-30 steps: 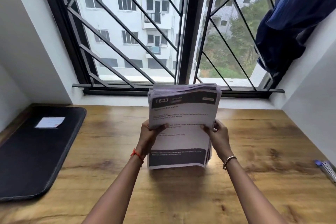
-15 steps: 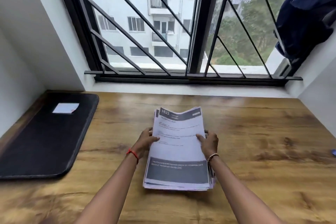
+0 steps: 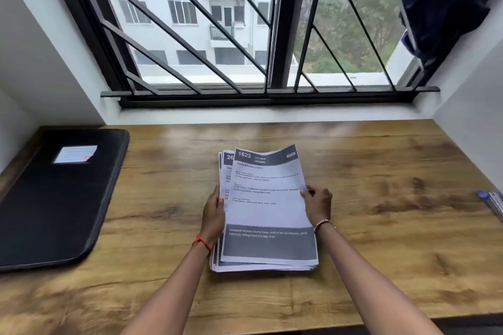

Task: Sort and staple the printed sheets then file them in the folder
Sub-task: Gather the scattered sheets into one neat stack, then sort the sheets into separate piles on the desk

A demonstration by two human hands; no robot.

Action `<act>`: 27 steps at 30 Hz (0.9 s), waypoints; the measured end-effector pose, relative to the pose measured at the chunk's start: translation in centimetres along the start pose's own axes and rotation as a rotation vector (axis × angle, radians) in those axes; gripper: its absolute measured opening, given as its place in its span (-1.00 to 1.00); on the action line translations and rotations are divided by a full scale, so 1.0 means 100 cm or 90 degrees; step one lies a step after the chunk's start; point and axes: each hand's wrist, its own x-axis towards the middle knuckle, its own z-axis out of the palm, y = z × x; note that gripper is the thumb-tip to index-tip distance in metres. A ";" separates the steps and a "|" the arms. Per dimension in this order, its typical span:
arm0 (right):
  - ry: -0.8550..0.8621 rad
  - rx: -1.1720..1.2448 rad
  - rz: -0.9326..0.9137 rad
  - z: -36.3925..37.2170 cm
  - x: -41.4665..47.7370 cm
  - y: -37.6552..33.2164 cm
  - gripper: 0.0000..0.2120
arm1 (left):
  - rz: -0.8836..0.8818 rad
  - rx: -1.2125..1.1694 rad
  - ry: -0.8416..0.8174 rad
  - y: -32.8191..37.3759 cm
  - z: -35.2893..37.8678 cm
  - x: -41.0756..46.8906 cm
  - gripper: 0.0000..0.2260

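A stack of printed sheets point(image 3: 265, 212) lies flat in the middle of the wooden desk point(image 3: 381, 198), its top sheet headed "1623" and shifted a little right of the sheets below. My left hand point(image 3: 213, 212) rests against the stack's left edge with its fingers fairly straight. My right hand point(image 3: 318, 202) pinches the right edge of the top sheet. A black zip folder point(image 3: 54, 198) with a white label lies closed at the desk's left end.
A blue and silver object, maybe a stapler point(image 3: 492, 202), pokes in at the desk's right edge. White walls close in both sides. A barred window runs along the back, with dark blue cloth point(image 3: 449, 3) hanging at the upper right.
The stack was held upright on its lower edge a second ago; both hands have laid it flat on the desk. The top sheet has slid slightly right, showing the sheet beneath.
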 end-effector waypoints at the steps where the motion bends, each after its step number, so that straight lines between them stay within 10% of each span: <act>1: 0.014 0.001 0.007 -0.003 0.005 0.001 -0.90 | -0.002 0.018 0.022 0.000 0.003 0.002 -0.60; 21: 0.200 -0.320 0.238 -0.148 0.155 0.088 -0.68 | 0.001 0.169 0.148 0.009 0.044 0.012 -0.54; 27: 0.086 -0.232 -0.033 -0.105 0.123 0.059 -0.64 | -0.029 0.147 0.170 0.012 0.049 0.009 -0.60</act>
